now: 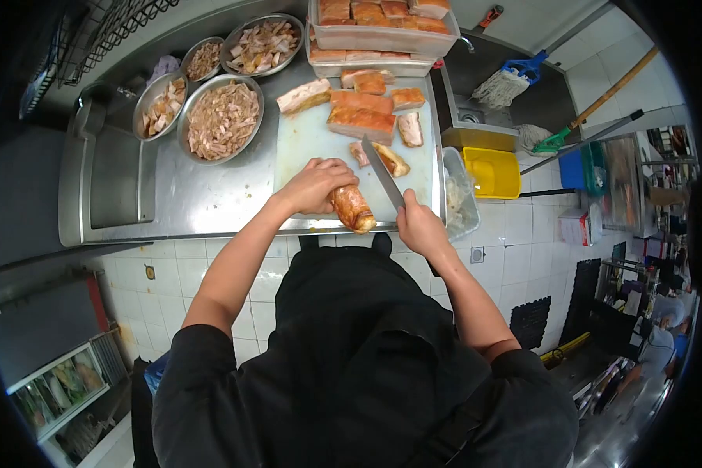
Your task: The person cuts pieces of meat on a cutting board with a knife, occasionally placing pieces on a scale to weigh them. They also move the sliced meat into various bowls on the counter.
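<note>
My left hand (318, 187) is wrapped over a browned piece of meat (353, 209) at the front edge of the white cutting board (300, 148). In my right hand (420, 222) is the handle of a knife (382, 173), its blade pointing up and to the left, beside the meat and apart from it. Just beyond the blade lies a small cut piece (391, 160). Several slabs of meat with orange-brown skin (361, 123) rest farther back on the board.
Metal bowls of cut meat (222, 121) stand left of the board. Stacked plastic tubs (382, 40) hold more slabs behind it. A yellow container (493, 173) and a clear bin (460, 195) are at the right. A sink (121, 183) lies far left.
</note>
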`<control>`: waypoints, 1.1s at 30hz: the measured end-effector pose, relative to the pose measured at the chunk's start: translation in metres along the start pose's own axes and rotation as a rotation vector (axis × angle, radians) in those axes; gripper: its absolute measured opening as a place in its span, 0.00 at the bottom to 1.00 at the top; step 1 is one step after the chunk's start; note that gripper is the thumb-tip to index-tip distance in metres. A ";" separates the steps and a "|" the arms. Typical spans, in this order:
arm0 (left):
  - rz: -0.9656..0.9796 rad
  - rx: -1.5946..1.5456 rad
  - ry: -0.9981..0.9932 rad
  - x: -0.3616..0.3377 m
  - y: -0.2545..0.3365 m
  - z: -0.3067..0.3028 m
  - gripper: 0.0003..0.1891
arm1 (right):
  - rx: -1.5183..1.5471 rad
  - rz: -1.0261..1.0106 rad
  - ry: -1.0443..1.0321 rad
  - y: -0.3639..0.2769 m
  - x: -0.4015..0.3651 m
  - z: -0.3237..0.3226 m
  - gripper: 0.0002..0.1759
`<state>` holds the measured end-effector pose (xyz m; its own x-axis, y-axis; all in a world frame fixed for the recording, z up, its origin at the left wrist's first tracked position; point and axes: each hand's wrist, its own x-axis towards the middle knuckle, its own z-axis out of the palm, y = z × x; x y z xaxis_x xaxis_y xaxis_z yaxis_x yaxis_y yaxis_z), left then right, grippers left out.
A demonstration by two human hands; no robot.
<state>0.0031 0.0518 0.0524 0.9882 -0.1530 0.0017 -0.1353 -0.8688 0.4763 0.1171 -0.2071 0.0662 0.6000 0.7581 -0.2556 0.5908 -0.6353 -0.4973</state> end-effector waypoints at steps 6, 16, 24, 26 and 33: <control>-0.401 -0.144 0.291 -0.025 -0.004 0.036 0.36 | 0.000 -0.003 0.038 -0.012 -0.006 -0.013 0.12; -0.513 -0.377 0.392 -0.045 0.004 0.023 0.33 | 0.040 -0.118 -0.083 -0.063 -0.012 -0.016 0.14; -0.492 -0.574 0.291 -0.042 -0.026 0.017 0.20 | -0.056 -0.071 -0.173 -0.071 -0.012 -0.006 0.14; -0.581 -0.822 0.593 -0.041 -0.046 0.028 0.12 | -0.046 -0.067 -0.167 -0.071 -0.012 -0.005 0.14; -0.540 -0.829 0.609 -0.025 -0.036 0.026 0.05 | -0.039 -0.064 -0.150 -0.072 -0.014 0.000 0.15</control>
<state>-0.0184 0.0746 0.0122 0.8045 0.5907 -0.0623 0.1800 -0.1425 0.9733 0.0668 -0.1720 0.1054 0.4747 0.8091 -0.3464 0.6478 -0.5877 -0.4848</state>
